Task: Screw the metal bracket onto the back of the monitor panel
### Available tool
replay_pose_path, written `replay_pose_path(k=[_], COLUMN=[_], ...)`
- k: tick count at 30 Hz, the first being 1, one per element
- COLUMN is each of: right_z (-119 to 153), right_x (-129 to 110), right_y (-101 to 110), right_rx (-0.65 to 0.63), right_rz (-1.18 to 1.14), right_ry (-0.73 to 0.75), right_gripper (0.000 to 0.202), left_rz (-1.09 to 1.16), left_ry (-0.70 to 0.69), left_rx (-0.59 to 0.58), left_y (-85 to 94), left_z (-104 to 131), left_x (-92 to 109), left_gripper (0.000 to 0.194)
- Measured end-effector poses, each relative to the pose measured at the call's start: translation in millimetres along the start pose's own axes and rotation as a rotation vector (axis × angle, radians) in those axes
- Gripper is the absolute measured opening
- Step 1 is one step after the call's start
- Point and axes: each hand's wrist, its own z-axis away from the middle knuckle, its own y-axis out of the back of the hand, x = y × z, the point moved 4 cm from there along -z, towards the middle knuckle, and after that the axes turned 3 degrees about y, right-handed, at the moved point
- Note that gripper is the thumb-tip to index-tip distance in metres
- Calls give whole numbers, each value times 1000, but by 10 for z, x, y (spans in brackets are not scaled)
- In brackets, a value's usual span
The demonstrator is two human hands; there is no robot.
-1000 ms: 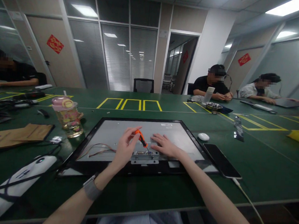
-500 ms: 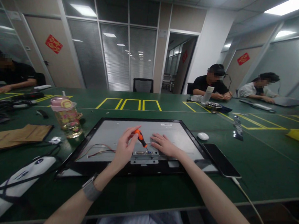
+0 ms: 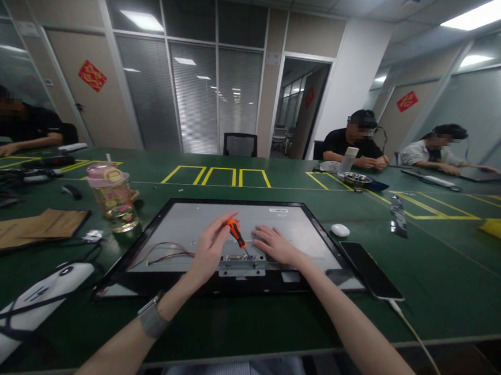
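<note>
My left hand (image 3: 212, 243), with a watch on its wrist, is closed at the handle end of an orange-and-black screwdriver (image 3: 236, 233). The screwdriver leans down to the right. Its shaft meets a metal bracket with connectors (image 3: 242, 264) near the front edge of a display panel; whether the tip sits in a screw is too small to tell. The panel (image 3: 308, 229) lies flat, grey inside a black frame. On its grey surface, right of the screwdriver, rests my right hand (image 3: 275, 245), fingers spread and holding nothing. Thin wires (image 3: 169, 253) run along the panel, left of my left hand.
Left of the panel stand a drink bottle (image 3: 113, 200), a paper bag (image 3: 34, 231) and a white power strip (image 3: 33, 297) with cables. To its right lie a white earbud case (image 3: 339, 230) and a phone (image 3: 371, 270) on a charging cable. Co-workers sit across the green table (image 3: 204, 340).
The screwdriver has shifted very slightly in my left hand. My right hand stays flat on the panel, and the view has tipped a little.
</note>
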Motion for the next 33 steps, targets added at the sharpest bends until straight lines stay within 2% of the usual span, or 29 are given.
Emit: replay_pose_path(k=[7,14,20,28,33], right_z=[4,-2,9,6,9], right_x=[-3,22,-1,-9,-16], right_y=[-4,-11,-4,-3,2], right_rx=[-6,-2,-10,-10,-13], right_rz=[7,8,16,35,32], right_ry=[5,7,2,0,-7], right_gripper=[59,58,58,58,57], left_rz=[-64,9,-59,47,-4], left_ry=[-47,-12,-73,-40,-67], left_rx=[50,-3,64,-5,2], left_y=[19,10,25,3,-9], left_z=[-5,10,-10,8,-2], left_x=[7,10,17,19,-9], left_gripper=[26,30,25,29,26])
